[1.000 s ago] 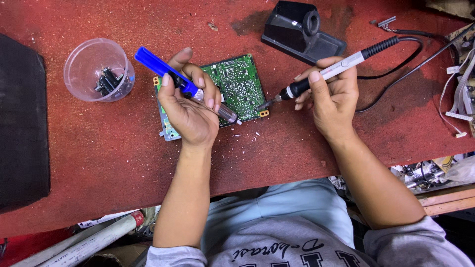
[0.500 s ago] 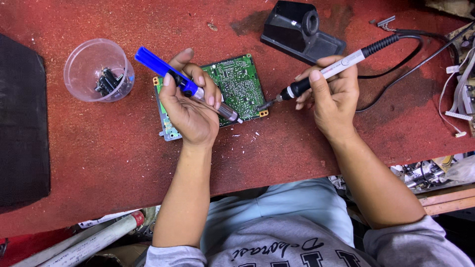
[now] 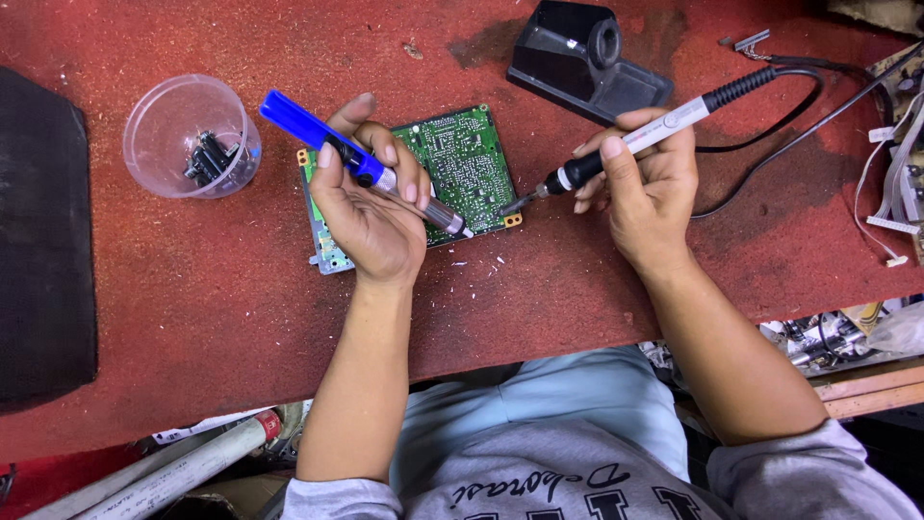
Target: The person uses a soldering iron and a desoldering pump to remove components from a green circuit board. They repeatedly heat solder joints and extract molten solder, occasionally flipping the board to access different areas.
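Nothing has shifted since the earlier frame. I have my left hand (image 3: pixel 371 207) wrapped around the blue desoldering pump (image 3: pixel 361 164), my right hand (image 3: pixel 645 183) pinching the soldering iron (image 3: pixel 626 144); both tips converge on the green circuit board's (image 3: pixel 462 164) 4 o'clock corner (right tip nearer).

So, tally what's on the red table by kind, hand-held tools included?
Circuit board: 1
Blue desoldering pump, left hand: 1
Soldering iron, right hand: 1
Clear plastic cup: 1
Black iron stand: 1
Total: 5
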